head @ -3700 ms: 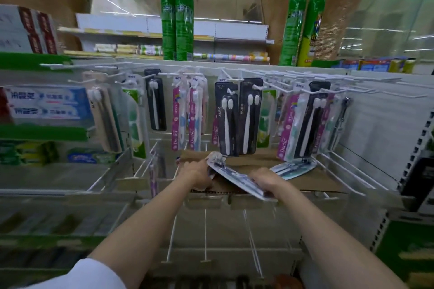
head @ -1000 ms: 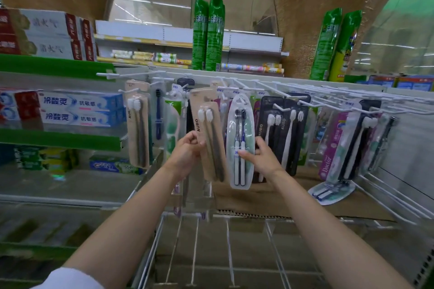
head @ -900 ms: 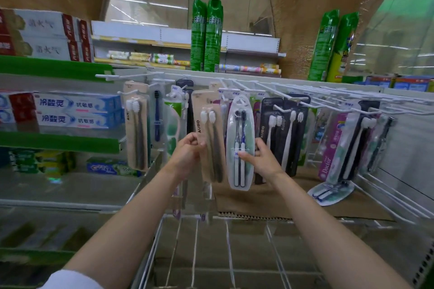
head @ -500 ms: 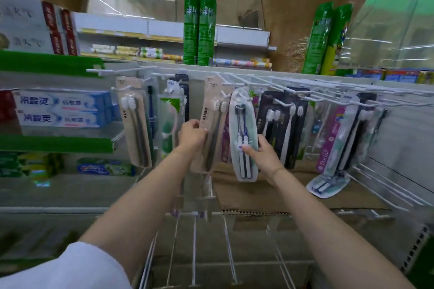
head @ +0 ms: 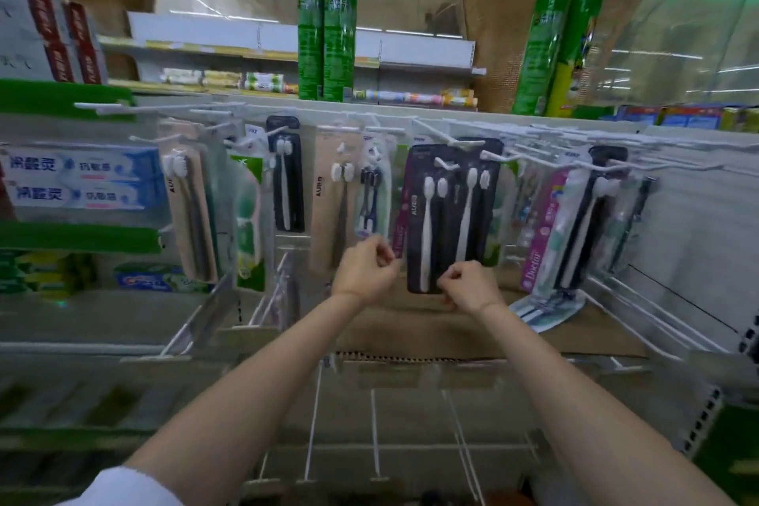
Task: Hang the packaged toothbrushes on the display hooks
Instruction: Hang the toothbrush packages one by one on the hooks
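Note:
The clear pack with two dark toothbrushes point(head: 371, 193) hangs on a white display hook point(head: 369, 129) between a beige pack point(head: 328, 197) and a black pack point(head: 447, 214). My left hand point(head: 365, 267) hovers just below the clear pack, fingers loosely curled, holding nothing. Empty too, my right hand point(head: 468, 285) sits at the lower edge of the black pack with its fingers loosely curled. Another clear toothbrush pack point(head: 546, 310) lies flat on the cardboard point(head: 410, 329) to the right.
Several more packs hang along the hook row, pink and black ones point(head: 571, 226) at right, beige point(head: 191, 209) at left. Bare white hooks point(head: 665, 164) jut out at far right. Toothpaste boxes point(head: 78, 181) fill the left shelf. Wire dividers point(head: 373, 435) lie below my arms.
Both hands have let go of the packs and dropped below them. The clear pack now hangs free on its hook, further back among the others.

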Demonstrator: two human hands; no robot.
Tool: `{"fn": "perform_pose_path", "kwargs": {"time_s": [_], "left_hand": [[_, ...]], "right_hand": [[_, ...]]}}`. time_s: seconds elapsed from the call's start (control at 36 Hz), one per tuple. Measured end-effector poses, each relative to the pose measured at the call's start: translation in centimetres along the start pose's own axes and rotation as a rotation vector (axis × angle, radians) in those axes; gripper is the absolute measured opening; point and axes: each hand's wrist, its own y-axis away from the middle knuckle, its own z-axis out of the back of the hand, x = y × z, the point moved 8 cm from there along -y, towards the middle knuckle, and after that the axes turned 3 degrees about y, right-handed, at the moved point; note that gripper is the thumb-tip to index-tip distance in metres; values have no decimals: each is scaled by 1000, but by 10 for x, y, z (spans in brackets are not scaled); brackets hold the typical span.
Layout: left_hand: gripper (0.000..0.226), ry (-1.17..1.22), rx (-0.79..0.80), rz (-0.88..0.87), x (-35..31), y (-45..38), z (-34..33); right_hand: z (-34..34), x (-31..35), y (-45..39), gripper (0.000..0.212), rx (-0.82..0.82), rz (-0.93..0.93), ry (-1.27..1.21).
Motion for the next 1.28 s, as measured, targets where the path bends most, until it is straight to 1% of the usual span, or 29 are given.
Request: {"fn": "perform_pose_path", "kwargs": {"time_s": [0.08,0.17,0.28,0.31,0.36,0.39,0.47,0.53,0.58,0.67,0.69,0.75,0.78,0.83,0.86,0.89,0.94,1.0,1.06,1.14,1.22,1.28], "left_hand": [[7,-88,198,-44,-25,2,-51],[2,-172,322,-17,-35,4,-101],[19,-278,423,37,-49,9,-158],[20,-293,446,60,-51,10,-170],[26,-327,470,91,-53,8,-193],[33,-359,479,106,-54,8,-203],[47,-527,500,113,-55,10,-228],[47,-593,466,88,-60,11,-237],[47,-603,437,75,-66,10,-242],[51,-577,484,88,-74,6,-247],[48,-545,509,98,-75,5,-249],[42,-449,548,118,-79,3,-252],[42,-387,566,128,-81,3,-254],[34,-246,615,141,-85,6,-262],[28,-198,637,146,-88,8,-266],[25,-158,646,154,-91,10,-267],[32,-50,643,190,-94,11,-268],[41,85,647,251,-96,13,-269],[40,180,668,279,-100,16,-270],[37,184,688,251,-108,16,-270],[32,85,724,195,-111,17,-268],[23,96,739,205,-109,16,-265]], "right_hand": [[25,-27,6,24,-29,-15,73],[48,-64,8,27,-3,-61,84],[80,-117,8,29,39,-127,97],[89,-128,8,31,42,-138,93],[103,-146,7,28,61,-160,77],[108,-153,5,28,74,-163,74],[119,-173,-3,32,80,-170,104],[123,-183,-8,34,75,-164,129],[127,-192,-9,33,82,-172,129],[129,-206,-12,30,104,-196,110],[126,-212,-13,29,120,-220,88],[122,-223,-17,20,138,-267,-15],[121,-226,-18,21,140,-284,-80],[119,-235,-20,39,129,-329,-229],[118,-239,-19,44,134,-371,-324],[117,-242,-18,43,140,-405,-419],[117,-248,-13,33,137,-475,-532],[120,-252,-9,29,112,-519,-607],[122,-253,-7,28,57,-537,-744],[125,-247,-8,21,-32,-468,-918],[136,-231,-5,12,-85,-262,-1042],[144,-218,-1,13,-94,-134,-1040]]}}
